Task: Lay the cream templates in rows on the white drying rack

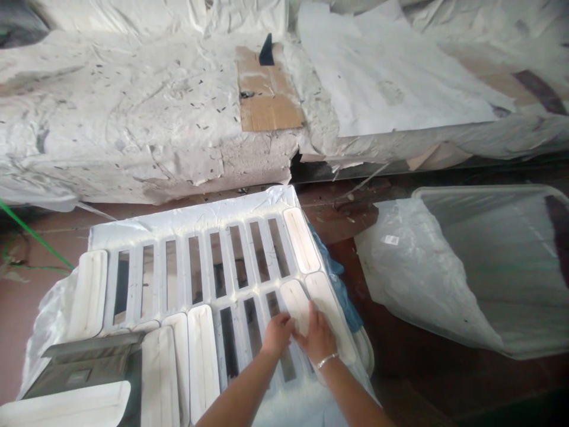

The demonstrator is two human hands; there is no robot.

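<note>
A white slotted rack lies tilted in front of me, with two rows of long slots. Some slots hold white oblong trays. Both my hands meet on one such white tray in the lower row, near the rack's right end. My left hand grips the tray's near left edge with curled fingers. My right hand, with a thin bracelet at the wrist, presses its fingers on the tray's right side. Another tray lies right beside it.
More white trays fill the lower left slots, beside a grey box. A paper-covered bench with a cardboard piece runs behind. A clear plastic bin lined with a bag stands right. Blue cloth shows under the rack.
</note>
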